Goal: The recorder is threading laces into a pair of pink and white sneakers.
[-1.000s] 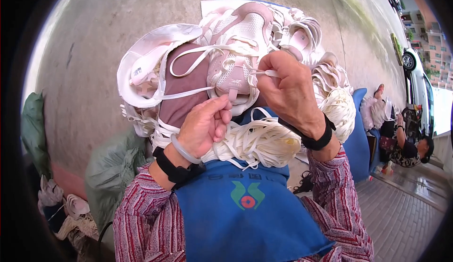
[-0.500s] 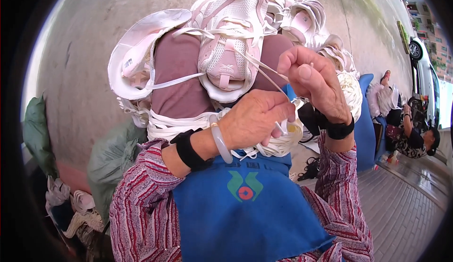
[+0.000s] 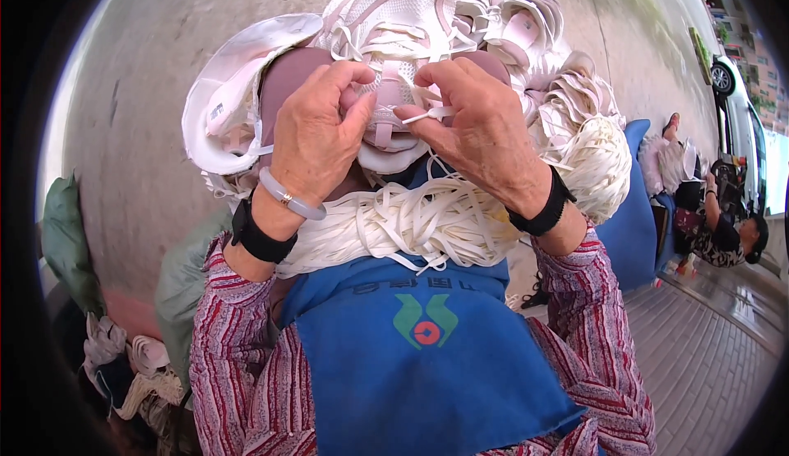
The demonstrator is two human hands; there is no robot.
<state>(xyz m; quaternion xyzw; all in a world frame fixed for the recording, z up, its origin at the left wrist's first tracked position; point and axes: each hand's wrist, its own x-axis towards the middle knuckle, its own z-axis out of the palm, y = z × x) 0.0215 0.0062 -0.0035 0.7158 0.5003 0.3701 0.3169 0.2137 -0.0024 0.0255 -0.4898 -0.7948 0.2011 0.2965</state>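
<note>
A pink and white sneaker upper (image 3: 394, 41) rests across my knees, its tongue toward me and white lacing over its middle. My right hand (image 3: 485, 123) is closed at its right edge, pinching a white shoelace (image 3: 427, 117) whose stiff tip sticks out past the thumb. Opposite, my left hand (image 3: 316, 127) has thumb and forefinger pinched together by the upper's left edge. What lies between those fingertips is too small to make out. Just below both hands, a thick bundle of white laces (image 3: 394, 224) lies across my lap.
Another white upper (image 3: 222, 111) sits on the left; stacked uppers (image 3: 526, 29) are at the far right. A coiled lace bundle (image 3: 600, 164) hangs at the right. A blue apron (image 3: 427, 390) covers me. Green sacks (image 3: 70, 234) stand left; another person (image 3: 723, 234) sits at far right.
Both hands have moved up to the two sides of the upper; my left hand went up and left, uncovering the lap bundle. The crossed, pulled lace strands have gone from between the hands.
</note>
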